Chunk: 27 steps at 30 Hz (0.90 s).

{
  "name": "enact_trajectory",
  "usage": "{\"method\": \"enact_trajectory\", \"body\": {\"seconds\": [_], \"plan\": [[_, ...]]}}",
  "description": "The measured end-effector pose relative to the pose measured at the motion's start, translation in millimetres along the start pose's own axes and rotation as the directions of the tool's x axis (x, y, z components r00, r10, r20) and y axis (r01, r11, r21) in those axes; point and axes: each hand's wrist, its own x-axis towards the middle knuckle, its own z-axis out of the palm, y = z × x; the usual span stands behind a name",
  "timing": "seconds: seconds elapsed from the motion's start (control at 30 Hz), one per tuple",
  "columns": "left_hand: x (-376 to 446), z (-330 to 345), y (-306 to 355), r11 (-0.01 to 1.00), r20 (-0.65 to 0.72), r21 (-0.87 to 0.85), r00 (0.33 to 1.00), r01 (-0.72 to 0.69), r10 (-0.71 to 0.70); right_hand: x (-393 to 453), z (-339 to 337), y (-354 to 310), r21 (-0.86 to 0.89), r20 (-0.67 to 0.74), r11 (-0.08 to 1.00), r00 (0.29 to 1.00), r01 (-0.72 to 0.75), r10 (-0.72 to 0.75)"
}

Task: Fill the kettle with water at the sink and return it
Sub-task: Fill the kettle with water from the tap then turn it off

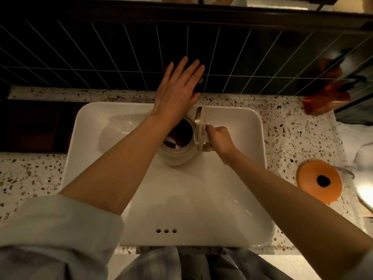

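A cream kettle hangs inside the white sink basin, its lid flipped up and the dark inside showing. My right hand grips the kettle's handle on its right side. My left hand is spread flat, fingers apart, above the back rim of the sink against the dark tiled wall. It covers the tap, of which only a small dark part shows beside the fingers. No water stream is visible.
Speckled terrazzo counter surrounds the sink. On the right stand an orange round object with a dark centre, an amber bottle and white cloth. Overflow holes mark the sink's near wall.
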Motion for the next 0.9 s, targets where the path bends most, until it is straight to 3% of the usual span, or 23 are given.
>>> {"method": "enact_trajectory", "body": {"seconds": [0.1,0.27,0.4,0.5,0.63,0.8,0.9], "plan": [[9.4,4.6,-3.1,0.999,0.003,0.028,0.999,0.035,-0.035,1.9,0.2,-1.4,-0.004,-0.01,1.0,1.0,-0.015,0.015],[24.0,-0.9,-3.3,0.99,0.032,-0.076,0.993,0.118,-0.115,4.3,-1.1,0.5,0.01,0.0,1.0,1.0,-0.017,0.017],[28.2,-16.3,-7.6,0.912,0.079,-0.303,0.961,0.277,-0.265,3.4,-3.2,-1.2,0.048,-0.002,0.999,1.0,-0.023,0.023],[23.4,-25.8,-10.4,0.833,0.11,-0.461,0.951,0.306,-0.288,1.8,-3.0,-2.7,0.049,0.004,0.999,1.0,-0.013,0.013],[-4.3,-31.1,-8.2,0.654,0.09,-0.636,0.881,0.41,-0.464,-0.7,-3.1,-4.5,0.053,0.006,0.998,1.0,-0.025,0.024],[-72.6,-20.0,-4.2,0.314,0.179,-0.763,0.652,0.565,-0.737,-0.7,-2.7,-5.3,0.03,0.003,0.999,0.999,-0.032,0.032],[-101.9,-11.7,4.5,0.102,0.34,-0.777,0.552,0.621,-0.761,-0.1,-1.3,-5.4,0.01,-0.005,0.999,0.999,-0.034,0.034]]}}
